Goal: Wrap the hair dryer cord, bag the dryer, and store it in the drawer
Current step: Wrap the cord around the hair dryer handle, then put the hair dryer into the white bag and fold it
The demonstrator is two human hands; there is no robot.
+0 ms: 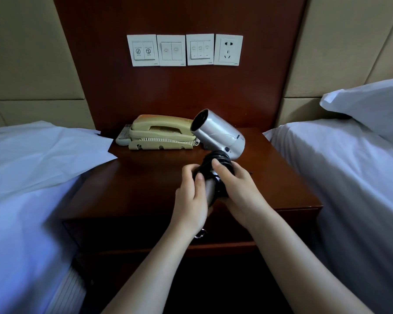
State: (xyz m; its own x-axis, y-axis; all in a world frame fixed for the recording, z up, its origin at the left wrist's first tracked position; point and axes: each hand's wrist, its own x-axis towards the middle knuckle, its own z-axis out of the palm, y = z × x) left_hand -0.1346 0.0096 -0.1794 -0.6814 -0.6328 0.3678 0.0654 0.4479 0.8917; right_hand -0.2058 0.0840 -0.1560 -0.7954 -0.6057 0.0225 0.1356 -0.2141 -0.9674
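A silver hair dryer [218, 132] is held above the wooden nightstand [132, 189], its barrel pointing up and to the left. Its black cord [217, 164] is coiled in several loops around the handle. My left hand [192, 196] grips the lower part of the handle from the left. My right hand [238, 189] clasps the coiled cord on the handle from the right, thumb pressed on the loops. Below the hands, the nightstand's drawer [145, 230] is closed, and its metal pull [201, 234] peeks out beside my left wrist. No bag is in view.
A beige corded telephone [161, 132] and a remote [124, 137] sit at the back of the nightstand. Wall switches and a socket [228, 49] are mounted above. White-sheeted beds flank both sides, with a pillow [372, 103] at right.
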